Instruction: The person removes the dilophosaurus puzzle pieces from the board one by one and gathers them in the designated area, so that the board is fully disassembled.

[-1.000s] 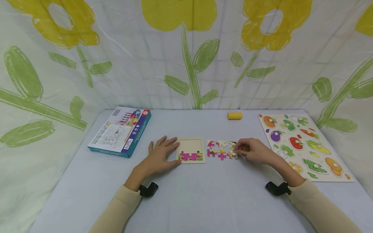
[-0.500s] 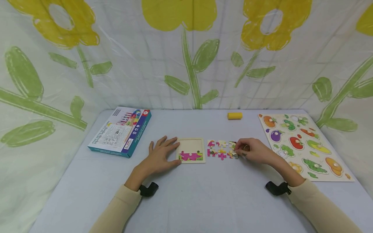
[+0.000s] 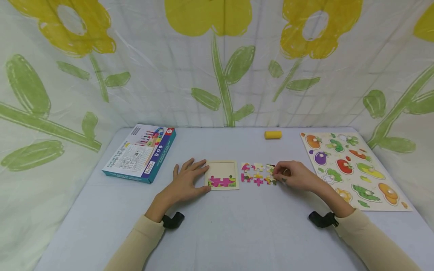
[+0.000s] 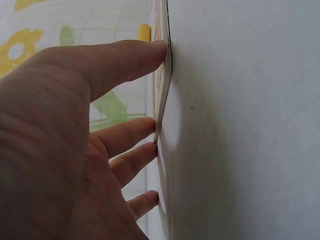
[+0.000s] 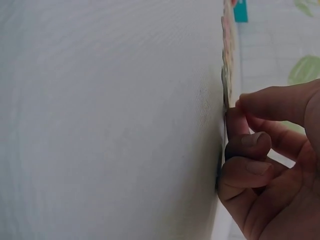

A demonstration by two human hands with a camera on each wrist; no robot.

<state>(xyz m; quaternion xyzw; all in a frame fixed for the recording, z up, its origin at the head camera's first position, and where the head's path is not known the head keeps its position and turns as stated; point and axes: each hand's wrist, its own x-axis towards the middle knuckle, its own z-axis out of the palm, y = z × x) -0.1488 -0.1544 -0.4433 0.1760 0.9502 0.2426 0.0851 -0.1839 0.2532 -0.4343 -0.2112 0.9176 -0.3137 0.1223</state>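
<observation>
from the head view, the left hand point(image 3: 186, 182) has its fingers spread wide and holds nothing, its tips and thumb set against the left edge of a wooden jigsaw tray point(image 3: 237, 176). magenta pieces point(image 3: 222, 182) line the tray's lower part. loose jigsaw pieces point(image 3: 258, 182) lie on the table point(image 3: 217, 229) just right of the tray, and the right hand point(image 3: 296, 175) is at their outer column, covering part of it. these pieces lie so close, tabs toward notches, that lifting one could drag or tip its neighbour. a firm sideways push from the left hand could also slide the tray into them.

the left wrist view shows what the head view leaves unclear: the thumb and two fingertips touch the tray's edge, while a lower fingertip sits past the tray, near the table. steadying from one side only, the tray might pivot if knocked.

the right wrist view shows the grip, hidden from above: thumb and forefinger appear to pinch the end of a jigsaw piece point(image 5: 228, 97), with the other fingers curled beneath. i cannot tell how firm that hold is; so slim an edge could slip.
</observation>
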